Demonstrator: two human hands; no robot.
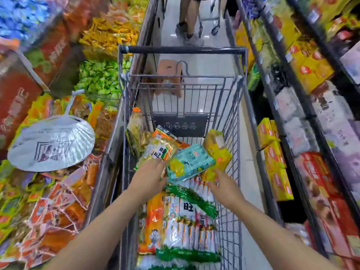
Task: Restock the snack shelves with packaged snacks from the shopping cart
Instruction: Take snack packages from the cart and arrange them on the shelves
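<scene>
A grey wire shopping cart [183,50] stands in the aisle before me, holding several snack packs. A teal pack [191,161] lies on top in the middle. My left hand [150,174] reaches in at its left edge, fingers on the teal pack and against a yellow-orange pack [158,151]. My right hand [222,184] reaches in from the right, its fingers at a yellow pack [220,151] just below the teal one. A big white and green bag [187,217] lies under both forearms. Whether either hand grips a pack is hidden by blur.
Bulk bins of wrapped snacks [58,207] and a silver scoop pan [52,141] line the left. Shelves with yellow boxes [276,158] and red boxes [321,182] run along the right. Farther down the aisle a person's legs [187,20] stand beside another cart.
</scene>
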